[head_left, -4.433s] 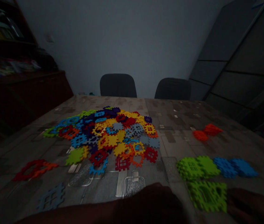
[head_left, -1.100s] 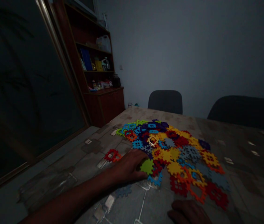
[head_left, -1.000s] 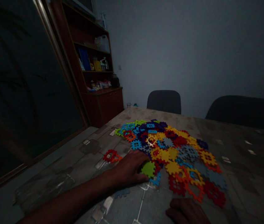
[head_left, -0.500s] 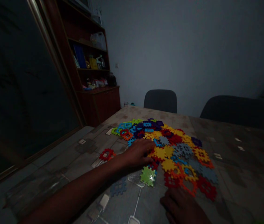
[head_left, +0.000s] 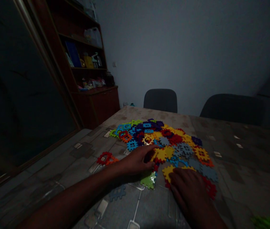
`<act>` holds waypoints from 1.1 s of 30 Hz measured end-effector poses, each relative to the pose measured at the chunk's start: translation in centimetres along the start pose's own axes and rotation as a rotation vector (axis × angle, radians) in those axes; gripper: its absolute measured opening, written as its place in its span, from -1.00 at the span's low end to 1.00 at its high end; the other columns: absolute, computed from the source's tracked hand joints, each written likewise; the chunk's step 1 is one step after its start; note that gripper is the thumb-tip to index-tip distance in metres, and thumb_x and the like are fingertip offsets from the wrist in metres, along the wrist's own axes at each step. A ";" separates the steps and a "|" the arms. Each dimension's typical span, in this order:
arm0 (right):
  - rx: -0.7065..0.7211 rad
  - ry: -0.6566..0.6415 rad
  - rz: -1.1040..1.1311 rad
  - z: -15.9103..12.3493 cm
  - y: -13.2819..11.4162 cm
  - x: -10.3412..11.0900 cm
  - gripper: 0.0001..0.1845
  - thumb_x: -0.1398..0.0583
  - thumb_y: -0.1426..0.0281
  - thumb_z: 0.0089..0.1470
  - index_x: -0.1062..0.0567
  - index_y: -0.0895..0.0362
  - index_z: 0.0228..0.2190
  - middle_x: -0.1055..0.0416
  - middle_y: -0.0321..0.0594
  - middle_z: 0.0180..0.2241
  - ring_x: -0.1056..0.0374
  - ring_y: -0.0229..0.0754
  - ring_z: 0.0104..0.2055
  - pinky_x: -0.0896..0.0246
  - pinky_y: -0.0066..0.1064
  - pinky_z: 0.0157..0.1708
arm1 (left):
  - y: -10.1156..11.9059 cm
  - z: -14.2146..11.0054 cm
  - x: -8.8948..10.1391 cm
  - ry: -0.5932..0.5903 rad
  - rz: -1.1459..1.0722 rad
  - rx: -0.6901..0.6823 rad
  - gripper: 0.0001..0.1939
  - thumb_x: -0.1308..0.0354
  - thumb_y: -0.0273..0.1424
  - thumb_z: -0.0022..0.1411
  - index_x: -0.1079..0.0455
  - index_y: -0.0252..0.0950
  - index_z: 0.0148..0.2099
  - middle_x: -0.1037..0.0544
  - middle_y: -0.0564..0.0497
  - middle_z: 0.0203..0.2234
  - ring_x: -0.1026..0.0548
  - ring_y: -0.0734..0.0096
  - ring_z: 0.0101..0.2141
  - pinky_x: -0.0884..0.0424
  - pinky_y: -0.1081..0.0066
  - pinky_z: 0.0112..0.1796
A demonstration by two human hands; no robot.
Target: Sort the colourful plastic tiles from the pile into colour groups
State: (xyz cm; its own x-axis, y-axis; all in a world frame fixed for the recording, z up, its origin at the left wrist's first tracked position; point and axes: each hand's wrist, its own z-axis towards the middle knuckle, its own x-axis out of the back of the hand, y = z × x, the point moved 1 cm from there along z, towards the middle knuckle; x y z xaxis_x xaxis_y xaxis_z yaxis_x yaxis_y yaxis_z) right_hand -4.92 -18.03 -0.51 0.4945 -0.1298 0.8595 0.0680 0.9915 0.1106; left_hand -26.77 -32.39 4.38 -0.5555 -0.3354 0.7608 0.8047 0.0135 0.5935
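Many flat plastic interlocking tiles (head_left: 165, 154) with notched edges lie in a loose multicoloured heap on the table. My left hand (head_left: 136, 160) reaches to the near left side of the heap. Its fingers and thumb are apart beside a yellow tile (head_left: 160, 155), and a gap shows between them. Just below this hand is a light green tile (head_left: 148, 180), partly covered by it. Over the near edge of the heap my right hand (head_left: 189, 187) lies with outstretched fingers, touching a yellow tile (head_left: 167, 172) and hiding the tiles underneath.
A red tile (head_left: 104, 158) and a grey-blue tile (head_left: 117, 193) lie left of the heap. Green pieces (head_left: 269, 222) are at the lower right. Two dark chairs (head_left: 160, 100) stand behind the patterned table (head_left: 242, 165). A wooden shelf unit (head_left: 106, 105) stands at the back left.
My right hand has moved forward and up onto the near tiles. My left hand's thumb and fingers show a wider gap. The view has shifted slightly.
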 end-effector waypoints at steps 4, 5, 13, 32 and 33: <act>-0.020 0.032 -0.002 -0.1 0.1 0.2 -0.73 -0.17 0.37 0.20 -0.45 0.05 -0.04 -0.53 -0.11 -0.05 -0.47 -0.02 -0.09 -0.32 -0.14 -0.09 | -0.8 0.3 -0.1 0.078 0.066 0.037 -0.44 -0.05 -0.57 0.25 -0.28 -0.32 0.30 -0.50 -0.16 0.11 -0.48 0.16 0.06 -0.39 0.18 0.10; -0.033 0.045 -0.010 -0.2 0.1 0.1 -0.69 -0.19 0.34 0.20 -0.44 0.07 -0.02 -0.51 -0.06 -0.01 -0.46 0.02 -0.06 -0.31 -0.11 -0.09 | -1.0 0.3 0.0 0.103 0.097 0.044 -0.46 -0.02 -0.58 0.26 -0.29 -0.34 0.28 -0.48 -0.20 0.12 -0.44 0.12 0.10 -0.35 0.12 0.14; -0.026 0.034 0.022 -0.1 0.1 -0.6 -0.64 -0.23 0.39 0.15 -0.44 0.03 0.00 -0.53 -0.16 -0.04 -0.46 -0.03 -0.06 -0.27 -0.13 -0.06 | -0.5 1.2 -1.3 -0.015 0.248 -0.076 -0.47 -0.20 -0.42 0.31 -0.24 -0.24 0.29 -0.34 -0.20 0.27 -0.24 0.03 0.28 0.00 -0.08 0.30; -0.092 0.079 0.093 0.2 -0.3 -0.1 -0.54 -0.21 0.33 0.18 -0.31 0.04 0.10 -0.52 -0.16 -0.03 -0.42 0.02 -0.04 -0.18 -0.07 -0.03 | 0.1 0.9 -1.3 0.081 0.248 -0.136 -0.56 -0.33 -0.26 0.28 -0.39 -0.25 0.15 -0.55 -0.14 0.06 -0.43 0.05 0.13 -0.01 -0.09 0.27; -0.099 0.083 0.093 0.2 -0.4 -0.4 -0.54 -0.20 0.35 0.19 -0.30 0.05 0.11 -0.53 -0.16 -0.05 -0.42 0.02 -0.06 -0.18 -0.07 -0.03 | 0.3 0.7 -1.1 0.089 0.240 -0.141 -0.57 -0.32 -0.26 0.28 -0.39 -0.24 0.15 -0.56 -0.13 0.05 -0.45 0.07 0.12 -0.03 -0.08 0.26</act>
State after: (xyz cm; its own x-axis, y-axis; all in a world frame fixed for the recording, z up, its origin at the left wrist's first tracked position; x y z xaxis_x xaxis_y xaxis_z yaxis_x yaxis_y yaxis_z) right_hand -5.29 -18.34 -0.79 0.5725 -0.0412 0.8189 0.1012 0.9947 -0.0207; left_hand -26.04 -31.37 3.93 -0.3301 -0.4202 0.8452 0.9356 -0.0269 0.3521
